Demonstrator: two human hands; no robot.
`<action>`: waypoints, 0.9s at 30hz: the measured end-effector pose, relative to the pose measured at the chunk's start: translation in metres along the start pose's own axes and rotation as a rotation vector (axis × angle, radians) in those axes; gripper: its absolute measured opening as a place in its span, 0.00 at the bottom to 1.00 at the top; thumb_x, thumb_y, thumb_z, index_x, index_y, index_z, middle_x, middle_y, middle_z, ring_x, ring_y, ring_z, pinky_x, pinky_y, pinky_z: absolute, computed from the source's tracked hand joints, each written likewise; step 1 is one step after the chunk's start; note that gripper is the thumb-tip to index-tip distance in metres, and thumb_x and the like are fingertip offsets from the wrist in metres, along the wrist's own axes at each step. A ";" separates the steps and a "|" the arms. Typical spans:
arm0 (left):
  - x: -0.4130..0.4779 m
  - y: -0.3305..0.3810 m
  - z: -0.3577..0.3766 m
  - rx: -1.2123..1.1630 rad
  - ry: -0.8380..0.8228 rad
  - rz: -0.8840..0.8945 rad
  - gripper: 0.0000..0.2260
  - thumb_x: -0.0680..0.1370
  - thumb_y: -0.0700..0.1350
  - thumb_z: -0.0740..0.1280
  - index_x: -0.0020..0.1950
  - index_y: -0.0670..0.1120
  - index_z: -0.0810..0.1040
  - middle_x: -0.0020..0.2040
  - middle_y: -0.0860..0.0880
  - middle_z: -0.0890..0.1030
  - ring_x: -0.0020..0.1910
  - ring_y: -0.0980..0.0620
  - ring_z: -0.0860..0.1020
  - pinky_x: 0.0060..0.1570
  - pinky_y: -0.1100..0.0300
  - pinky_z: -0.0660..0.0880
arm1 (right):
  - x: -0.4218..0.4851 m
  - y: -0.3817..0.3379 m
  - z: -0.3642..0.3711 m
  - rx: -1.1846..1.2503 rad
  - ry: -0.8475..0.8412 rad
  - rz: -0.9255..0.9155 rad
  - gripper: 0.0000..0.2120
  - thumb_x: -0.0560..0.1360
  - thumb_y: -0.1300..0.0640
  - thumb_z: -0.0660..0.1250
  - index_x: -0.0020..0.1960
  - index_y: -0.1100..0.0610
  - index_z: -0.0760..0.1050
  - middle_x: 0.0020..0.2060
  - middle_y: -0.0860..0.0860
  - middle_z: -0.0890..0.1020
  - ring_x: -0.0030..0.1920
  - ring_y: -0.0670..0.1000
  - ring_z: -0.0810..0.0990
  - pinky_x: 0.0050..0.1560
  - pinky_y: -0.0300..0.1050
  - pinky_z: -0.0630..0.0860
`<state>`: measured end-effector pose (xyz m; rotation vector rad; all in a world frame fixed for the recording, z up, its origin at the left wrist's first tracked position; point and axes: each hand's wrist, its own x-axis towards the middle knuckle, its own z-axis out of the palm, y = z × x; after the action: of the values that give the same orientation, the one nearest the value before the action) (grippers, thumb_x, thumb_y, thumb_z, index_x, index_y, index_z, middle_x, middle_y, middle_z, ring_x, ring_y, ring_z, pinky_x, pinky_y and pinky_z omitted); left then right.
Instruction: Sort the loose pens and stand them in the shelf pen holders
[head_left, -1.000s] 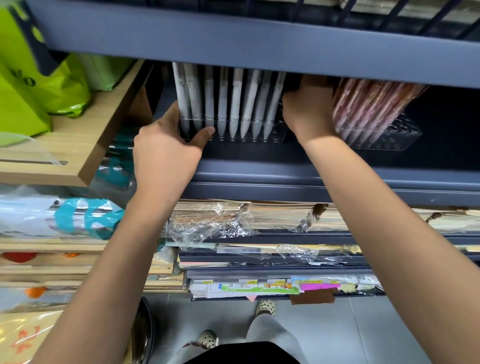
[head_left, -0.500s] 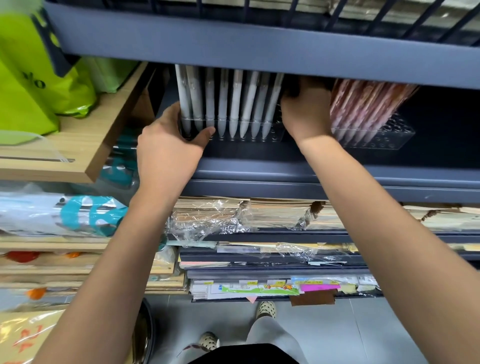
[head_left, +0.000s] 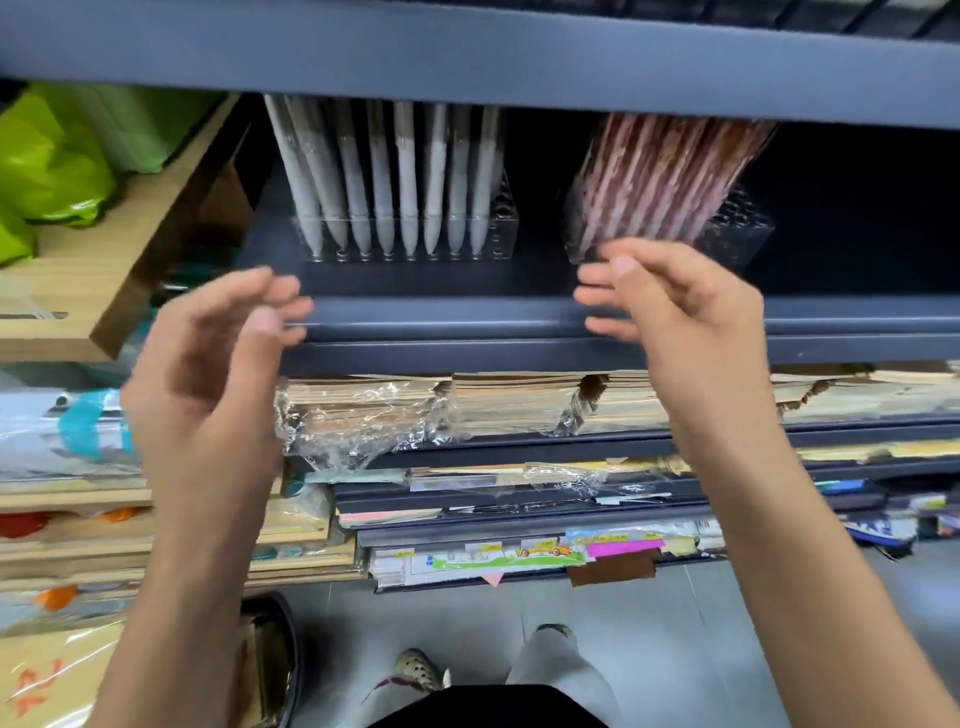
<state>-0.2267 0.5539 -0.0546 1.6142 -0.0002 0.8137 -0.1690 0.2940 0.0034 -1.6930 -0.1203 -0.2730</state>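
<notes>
Several white pens (head_left: 384, 171) stand tips down in a clear pen holder (head_left: 504, 228) on the dark blue shelf (head_left: 441, 312). To its right, a bundle of reddish-brown pens (head_left: 660, 176) leans in a second clear holder (head_left: 737, 234). My left hand (head_left: 218, 364) hovers in front of the shelf edge, below and left of the white pens, fingers loosely curled and empty. At the same height my right hand (head_left: 675, 312) sits just below the reddish pens, fingers relaxed, holding nothing. Both hands look motion-blurred.
A blue shelf board (head_left: 467, 52) overhangs the pen tops. Green bags (head_left: 57, 156) lie on a wooden shelf (head_left: 119, 270) at the left. Wrapped paper stacks (head_left: 467, 405) and notebooks fill the shelves below. Grey floor and my feet (head_left: 415, 670) show at the bottom.
Both hands have let go of the white-pen holder's sides and pulled back toward me, out from under the upper board. The holder stays on the shelf.
</notes>
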 end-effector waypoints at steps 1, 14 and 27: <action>-0.015 -0.004 -0.008 -0.021 -0.061 -0.009 0.10 0.82 0.48 0.65 0.62 0.48 0.78 0.56 0.44 0.83 0.56 0.41 0.82 0.57 0.48 0.78 | -0.013 0.008 -0.012 -0.002 -0.011 0.014 0.07 0.79 0.58 0.64 0.50 0.52 0.81 0.44 0.51 0.86 0.46 0.50 0.85 0.44 0.42 0.82; -0.235 -0.133 0.015 0.164 -0.579 -1.063 0.08 0.81 0.35 0.62 0.55 0.39 0.80 0.51 0.37 0.84 0.44 0.46 0.85 0.47 0.54 0.80 | -0.233 0.283 -0.193 -0.178 0.039 1.087 0.09 0.76 0.63 0.66 0.38 0.58 0.81 0.40 0.60 0.83 0.34 0.53 0.80 0.36 0.47 0.76; -0.382 -0.107 0.166 0.424 -0.682 -1.267 0.07 0.81 0.35 0.63 0.49 0.39 0.80 0.43 0.39 0.85 0.39 0.45 0.83 0.38 0.57 0.75 | -0.334 0.307 -0.435 -0.341 0.011 1.069 0.08 0.74 0.58 0.69 0.41 0.46 0.82 0.41 0.43 0.85 0.45 0.50 0.83 0.53 0.57 0.79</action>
<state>-0.3839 0.2681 -0.3349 1.7784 0.6716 -0.7548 -0.4671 -0.1529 -0.3229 -1.8514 0.8639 0.5258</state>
